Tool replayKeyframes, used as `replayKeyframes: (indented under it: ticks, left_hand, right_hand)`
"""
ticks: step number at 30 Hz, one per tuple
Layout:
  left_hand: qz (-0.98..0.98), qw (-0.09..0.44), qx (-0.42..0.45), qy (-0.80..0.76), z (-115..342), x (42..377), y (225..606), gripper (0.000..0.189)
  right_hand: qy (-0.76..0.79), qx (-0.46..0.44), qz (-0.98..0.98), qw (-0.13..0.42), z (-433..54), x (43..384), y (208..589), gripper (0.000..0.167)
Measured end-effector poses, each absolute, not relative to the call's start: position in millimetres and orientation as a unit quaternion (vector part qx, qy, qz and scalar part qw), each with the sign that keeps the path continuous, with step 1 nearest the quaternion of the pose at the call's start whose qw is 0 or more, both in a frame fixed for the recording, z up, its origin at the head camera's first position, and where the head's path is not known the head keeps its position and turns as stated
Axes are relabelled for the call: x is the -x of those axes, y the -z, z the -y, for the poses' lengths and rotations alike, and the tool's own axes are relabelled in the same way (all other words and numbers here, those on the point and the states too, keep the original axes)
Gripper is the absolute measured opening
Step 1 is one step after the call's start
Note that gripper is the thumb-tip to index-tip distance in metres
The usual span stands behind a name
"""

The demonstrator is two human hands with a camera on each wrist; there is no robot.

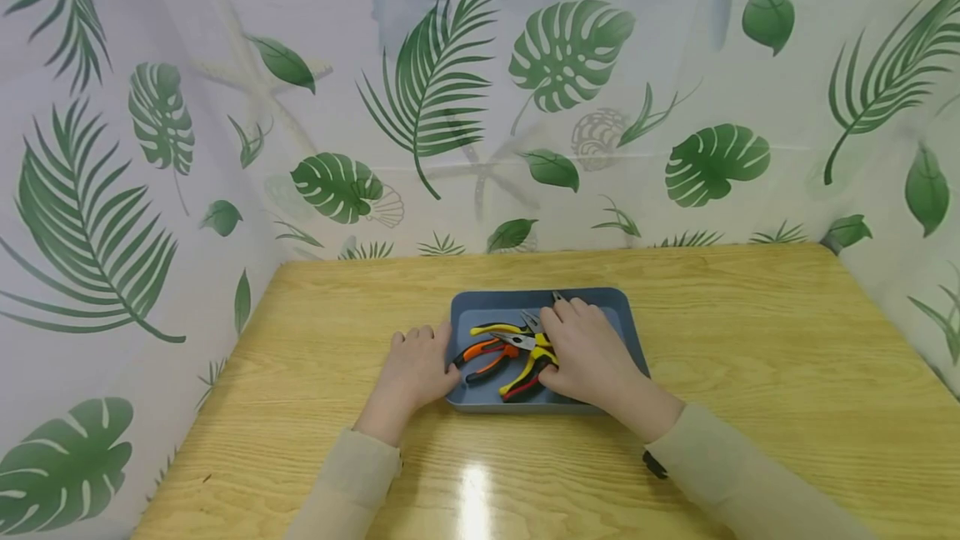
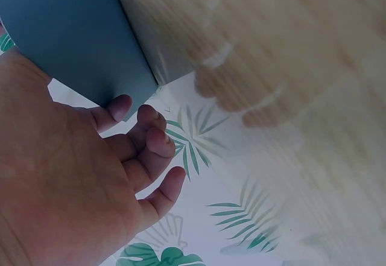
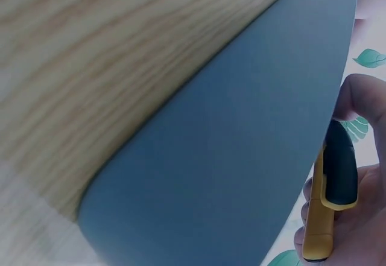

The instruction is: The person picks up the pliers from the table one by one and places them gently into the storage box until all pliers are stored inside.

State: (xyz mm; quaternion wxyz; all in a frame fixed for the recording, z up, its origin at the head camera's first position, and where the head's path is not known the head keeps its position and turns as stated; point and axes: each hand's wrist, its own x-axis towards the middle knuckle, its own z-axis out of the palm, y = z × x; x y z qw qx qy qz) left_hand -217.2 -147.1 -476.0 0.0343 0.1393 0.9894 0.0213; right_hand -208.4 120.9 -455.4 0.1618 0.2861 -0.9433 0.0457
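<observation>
A blue-grey tray (image 1: pixel 540 407) on the table holds several pliers. My left hand (image 1: pixel 415 363) is at its left side, the thumb at the rim and a finger against the outer wall (image 2: pixel 78 37), pinching the edge. My right hand (image 1: pixel 588 350) reaches over the tray's right part. It grips pliers with yellow and dark handles (image 3: pixel 341 172), mostly hidden under the hand in the head view. Orange-and-black pliers (image 1: pixel 491 354) lie at the tray's left. Beside the right thumb are yellow, black and red handled pliers (image 1: pixel 522 379), and a yellow handle (image 1: pixel 495 329) lies behind them.
The tray stands on a wood-grain table (image 1: pixel 337 307), near its back edge. A white cloth with green leaf prints (image 1: pixel 465 215) hangs behind and along both sides. A small dark mark (image 1: pixel 207 478) shows at the table's front left.
</observation>
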Motion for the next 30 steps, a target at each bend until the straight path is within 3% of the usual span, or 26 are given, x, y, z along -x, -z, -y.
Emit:
replayKeyframes:
  ticks: [16, 30]
  left_hand:
    - [-0.99, 0.034, -0.136, -0.024, 146.2, 216.8, 474.3, 0.059]
    - [-0.99, 0.042, -0.135, -0.025, 146.4, 216.2, 473.4, 0.059]
  right_hand:
    - [-0.035, -0.282, 0.949, 0.139, -119.1, 205.5, 457.8, 0.037]
    - [-0.059, -0.285, 0.945, 0.151, -117.2, 204.6, 452.5, 0.034]
